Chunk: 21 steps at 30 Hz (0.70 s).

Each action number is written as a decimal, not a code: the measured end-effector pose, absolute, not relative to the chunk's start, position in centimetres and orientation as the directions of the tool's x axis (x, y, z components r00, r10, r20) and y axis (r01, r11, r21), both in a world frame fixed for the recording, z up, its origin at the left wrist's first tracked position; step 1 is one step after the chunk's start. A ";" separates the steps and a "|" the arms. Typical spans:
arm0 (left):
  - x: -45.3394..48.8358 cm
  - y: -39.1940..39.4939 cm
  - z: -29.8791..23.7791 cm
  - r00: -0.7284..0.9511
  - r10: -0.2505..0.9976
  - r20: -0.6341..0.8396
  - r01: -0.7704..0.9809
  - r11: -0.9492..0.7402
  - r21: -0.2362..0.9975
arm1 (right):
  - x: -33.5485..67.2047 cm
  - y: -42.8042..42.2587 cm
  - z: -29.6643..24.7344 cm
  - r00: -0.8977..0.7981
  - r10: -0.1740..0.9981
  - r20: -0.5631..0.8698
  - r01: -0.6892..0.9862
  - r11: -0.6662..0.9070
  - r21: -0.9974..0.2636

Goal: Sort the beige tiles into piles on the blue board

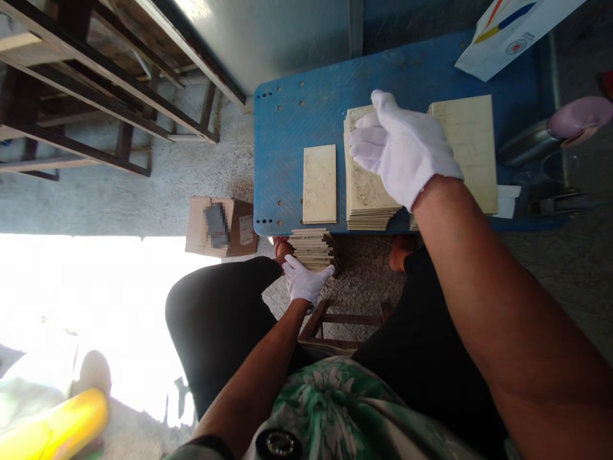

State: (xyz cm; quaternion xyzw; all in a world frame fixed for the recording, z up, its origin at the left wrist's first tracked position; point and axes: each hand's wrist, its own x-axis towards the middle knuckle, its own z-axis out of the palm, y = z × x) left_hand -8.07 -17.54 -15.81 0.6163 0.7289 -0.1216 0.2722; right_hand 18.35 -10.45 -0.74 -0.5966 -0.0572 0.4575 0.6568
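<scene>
My left hand [305, 283], in a white glove, is at the near end of a stack of thin cream-coloured boards [312, 248] below the table's front edge. Its thumb and fingers are spread across the stack's end. My right hand [407, 150], also in a white glove, hovers over a taller stack of boards [371, 185] on the blue table [278, 153]. Its fingers are loosely extended and nothing shows in them. To the left lies a flat cream board [320, 184] with dark specks. Another pile of boards [467, 153] is partly hidden behind my right hand.
A metal flask [527, 142] with a pink top and a white paper bag [507, 41] are at the table's right. A cardboard box [239, 223] stands by its left front corner. Wooden frames [115, 102] are at the upper left; a wooden stool [345, 318] is beneath me.
</scene>
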 end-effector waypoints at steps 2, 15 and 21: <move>-8.1 -17.5 -16.0 -0.082 0.834 -0.546 0.960 0.213 0.181 | 18.3 -10.3 -0.7 0.569 0.667 -0.482 -0.553 -0.123 -0.824; -8.5 -18.1 -16.3 -0.107 0.821 -0.561 0.955 0.242 0.172 | 17.9 -10.4 -1.0 0.555 0.678 -0.481 -0.589 -0.088 -0.803; -9.6 -19.6 -15.4 -0.149 0.780 -0.608 0.958 0.266 0.107 | 18.0 -10.2 -0.9 0.546 0.685 -0.481 -0.598 -0.084 -0.797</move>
